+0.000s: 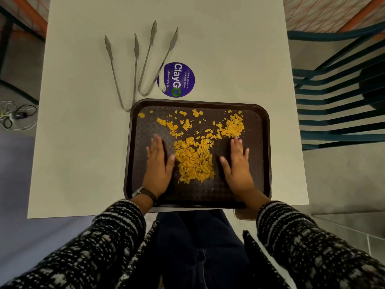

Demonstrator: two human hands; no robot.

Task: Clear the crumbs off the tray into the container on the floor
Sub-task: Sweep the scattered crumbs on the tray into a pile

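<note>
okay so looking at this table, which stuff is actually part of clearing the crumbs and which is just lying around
Part of the job: tray, crumbs, left hand, right hand. The floor container is not in view.

Just lying about: two tongs, round sticker, chair, cables on the floor.

Tray: dark brown w/ diamond-textured base. Crumbs: orange-yellow. Table: off-white. Sticker: purple, white lettering, green ring. Tongs: grey metal. Sleeves: black-and-white knit, striped cuffs.
</note>
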